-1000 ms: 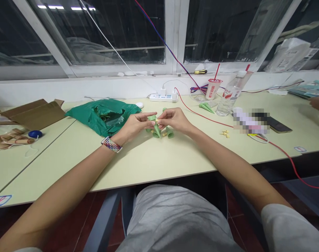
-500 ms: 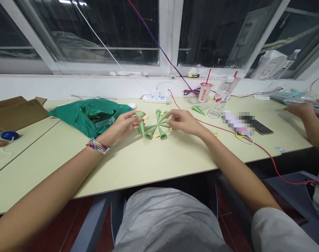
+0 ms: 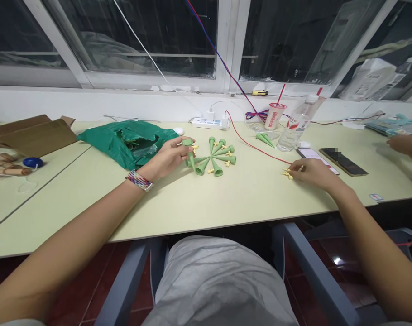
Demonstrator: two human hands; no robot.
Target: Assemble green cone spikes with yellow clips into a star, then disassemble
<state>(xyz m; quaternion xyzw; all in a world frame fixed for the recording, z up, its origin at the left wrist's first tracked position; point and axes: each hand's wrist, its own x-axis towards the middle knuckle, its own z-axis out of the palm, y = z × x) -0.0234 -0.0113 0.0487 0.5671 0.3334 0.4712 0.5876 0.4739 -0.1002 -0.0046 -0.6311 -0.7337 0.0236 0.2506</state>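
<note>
My left hand (image 3: 168,157) pinches a green cone-shaped spike (image 3: 190,154) upright-tilted, with a small yellow piece at its top. It hovers at the left edge of a fan of several green cone spikes (image 3: 217,158) lying on the pale table (image 3: 199,203). My right hand (image 3: 311,173) rests far to the right, fingertips closed on small yellow plastic pieces (image 3: 287,173) on the table. Two more green cones (image 3: 265,139) lie near a cup.
A green plastic bag (image 3: 127,142) lies left of the cones, a cardboard flap (image 3: 29,133) further left. A power strip (image 3: 211,123), red cable (image 3: 260,151), straw cup (image 3: 274,115), water bottle (image 3: 296,127) and two phones (image 3: 331,159) sit behind. Another person's hand (image 3: 404,145) is at far right.
My right hand let go of the cone and moved right across the table to the small yellow pieces. My left hand stayed holding the green cone by the fan.
</note>
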